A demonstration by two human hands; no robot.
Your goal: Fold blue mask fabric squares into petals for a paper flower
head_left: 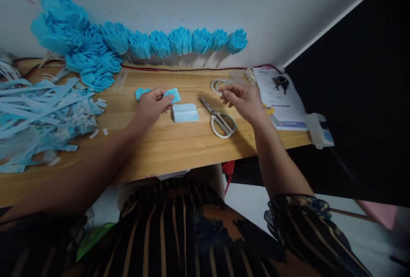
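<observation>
My left hand (154,101) is closed on a small blue piece of paper (172,94), pinched between thumb and fingers. Another bit of blue paper (141,92) lies behind that hand. Just in front sits a stack of pale blue paper pieces (185,113). My right hand (241,98) hovers over the table with thumb and fingertips pressed together; whatever it may hold is too small to make out. Beneath it and to its left lie scissors with white handles (221,121). A white ring-shaped coil (218,84) is partly hidden behind my right hand.
Blue paper flowers on sticks (180,41) lean against the wall, bunched at the left. A heap of paper strips and scraps (41,116) covers the table's left. At the right are a printed sheet (282,106), keys (281,82) and a white box-like object (319,129) at the edge.
</observation>
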